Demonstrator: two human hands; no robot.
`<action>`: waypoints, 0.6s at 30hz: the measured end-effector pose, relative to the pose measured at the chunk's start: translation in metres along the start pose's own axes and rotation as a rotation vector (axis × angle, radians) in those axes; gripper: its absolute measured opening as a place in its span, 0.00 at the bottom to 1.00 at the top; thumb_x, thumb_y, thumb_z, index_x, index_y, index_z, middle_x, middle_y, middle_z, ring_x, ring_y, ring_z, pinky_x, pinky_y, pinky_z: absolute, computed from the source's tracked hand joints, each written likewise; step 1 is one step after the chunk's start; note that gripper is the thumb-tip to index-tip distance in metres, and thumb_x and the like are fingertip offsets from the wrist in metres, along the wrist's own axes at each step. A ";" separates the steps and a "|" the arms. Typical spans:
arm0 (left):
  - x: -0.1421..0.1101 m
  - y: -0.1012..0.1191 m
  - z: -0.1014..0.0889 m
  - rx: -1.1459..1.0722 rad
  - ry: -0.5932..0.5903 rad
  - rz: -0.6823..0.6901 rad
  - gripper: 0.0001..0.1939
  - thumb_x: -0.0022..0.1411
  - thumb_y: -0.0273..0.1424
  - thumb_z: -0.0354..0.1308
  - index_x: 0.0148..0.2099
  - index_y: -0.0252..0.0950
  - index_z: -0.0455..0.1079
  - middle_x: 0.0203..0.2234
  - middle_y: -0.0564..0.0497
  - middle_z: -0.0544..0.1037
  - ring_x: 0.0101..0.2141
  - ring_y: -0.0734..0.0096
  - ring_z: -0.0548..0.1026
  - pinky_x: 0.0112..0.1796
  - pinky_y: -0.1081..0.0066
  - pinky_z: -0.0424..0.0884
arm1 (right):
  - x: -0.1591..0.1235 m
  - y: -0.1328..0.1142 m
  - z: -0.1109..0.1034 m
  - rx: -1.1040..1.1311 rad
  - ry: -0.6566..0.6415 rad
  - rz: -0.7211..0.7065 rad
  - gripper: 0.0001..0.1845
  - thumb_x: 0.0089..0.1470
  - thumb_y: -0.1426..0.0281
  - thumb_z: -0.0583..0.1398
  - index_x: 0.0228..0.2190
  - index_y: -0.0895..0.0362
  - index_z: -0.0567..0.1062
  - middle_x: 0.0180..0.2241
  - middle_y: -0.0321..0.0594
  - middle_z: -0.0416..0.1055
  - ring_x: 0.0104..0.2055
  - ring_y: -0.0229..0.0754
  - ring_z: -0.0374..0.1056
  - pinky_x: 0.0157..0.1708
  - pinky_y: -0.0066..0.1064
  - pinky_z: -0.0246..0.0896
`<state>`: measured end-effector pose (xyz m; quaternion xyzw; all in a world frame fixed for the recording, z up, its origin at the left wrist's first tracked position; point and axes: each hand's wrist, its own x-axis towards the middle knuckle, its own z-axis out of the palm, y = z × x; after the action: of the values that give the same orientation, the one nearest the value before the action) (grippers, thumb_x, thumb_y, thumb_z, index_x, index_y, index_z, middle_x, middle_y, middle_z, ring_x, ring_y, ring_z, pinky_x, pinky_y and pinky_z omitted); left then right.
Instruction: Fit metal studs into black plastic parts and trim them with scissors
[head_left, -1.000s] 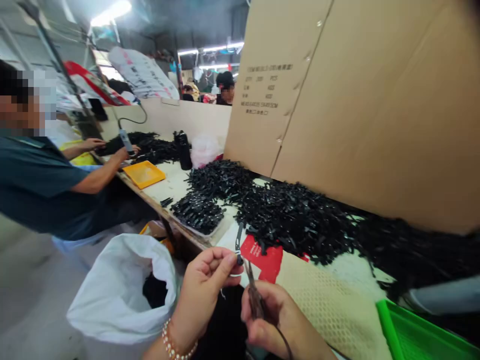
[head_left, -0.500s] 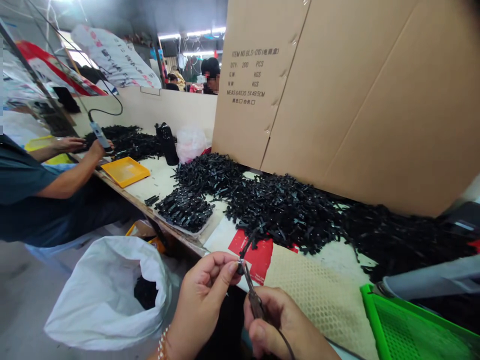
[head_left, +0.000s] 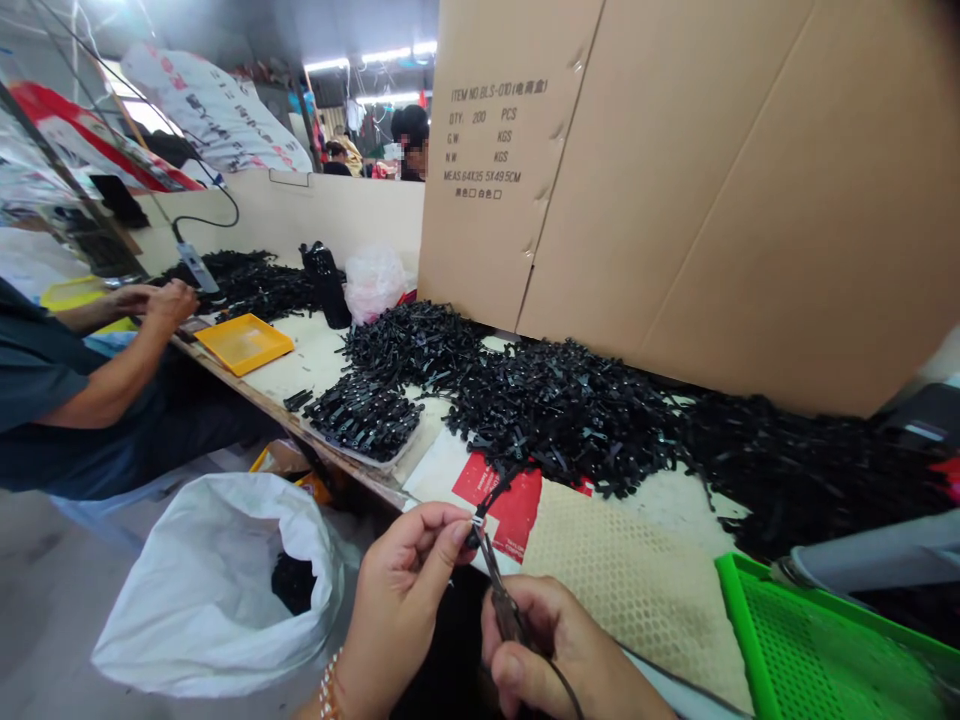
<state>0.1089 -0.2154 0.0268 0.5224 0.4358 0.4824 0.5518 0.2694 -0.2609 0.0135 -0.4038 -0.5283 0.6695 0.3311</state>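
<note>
My left hand [head_left: 409, 585] pinches a slim black strip-like part [head_left: 493, 492] between thumb and fingertips. A small pale or shiny bit shows on the part just above my thumb, and its far end reaches toward the black heap. In my right hand [head_left: 574, 645] are narrow dark metal snips [head_left: 502, 598], the fingers wrapped round their handles. Their tips touch or nearly touch the part beside my left thumb; I cannot tell which. Beneath lies a red-and-white printed sheet [head_left: 520, 520]. Close behind it spreads a large heap of similar black parts [head_left: 562, 415].
A shallow tray [head_left: 390, 462] of lined-up black parts stands left of the heap. A big cardboard box [head_left: 675, 200] rises behind. A green basket [head_left: 739, 625] and honeycomb-textured mat [head_left: 637, 570] are at right, a white sack [head_left: 195, 600] at lower left. A co-worker [head_left: 75, 390] sits left by a yellow tray [head_left: 247, 345].
The snips' tips have shifted slightly along the part in my left fingers. At left, the co-worker's near hand has moved away from the grey corded device toward the other hand. The view has shifted slightly.
</note>
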 end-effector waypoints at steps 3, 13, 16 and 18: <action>0.000 -0.001 0.000 0.019 -0.014 0.012 0.09 0.61 0.36 0.58 0.37 0.36 0.72 0.29 0.52 0.78 0.30 0.72 0.75 0.34 0.75 0.73 | -0.002 0.001 -0.004 0.011 -0.028 0.021 0.30 0.46 0.43 0.61 0.28 0.59 0.68 0.19 0.34 0.64 0.21 0.33 0.57 0.21 0.24 0.46; -0.004 -0.004 0.003 0.023 0.020 0.073 0.08 0.61 0.36 0.58 0.37 0.37 0.72 0.27 0.53 0.78 0.30 0.73 0.76 0.33 0.77 0.73 | -0.003 0.009 -0.007 0.076 -0.069 0.020 0.32 0.45 0.43 0.63 0.28 0.61 0.68 0.19 0.35 0.65 0.19 0.31 0.58 0.17 0.20 0.44; -0.004 -0.004 0.003 0.053 0.041 0.107 0.07 0.61 0.35 0.58 0.37 0.37 0.72 0.28 0.53 0.79 0.29 0.74 0.76 0.33 0.79 0.73 | -0.002 0.013 -0.005 0.101 -0.057 0.011 0.30 0.46 0.45 0.63 0.28 0.62 0.68 0.19 0.35 0.64 0.18 0.30 0.58 0.16 0.20 0.45; -0.004 -0.004 0.004 0.073 0.046 0.129 0.07 0.61 0.35 0.58 0.38 0.37 0.73 0.28 0.53 0.79 0.29 0.74 0.77 0.32 0.79 0.73 | -0.002 0.014 -0.003 0.114 -0.052 -0.011 0.29 0.47 0.46 0.63 0.29 0.61 0.68 0.18 0.35 0.64 0.18 0.30 0.57 0.17 0.20 0.45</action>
<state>0.1125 -0.2201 0.0228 0.5578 0.4310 0.5129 0.4899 0.2724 -0.2648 -0.0004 -0.3640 -0.5001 0.7068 0.3433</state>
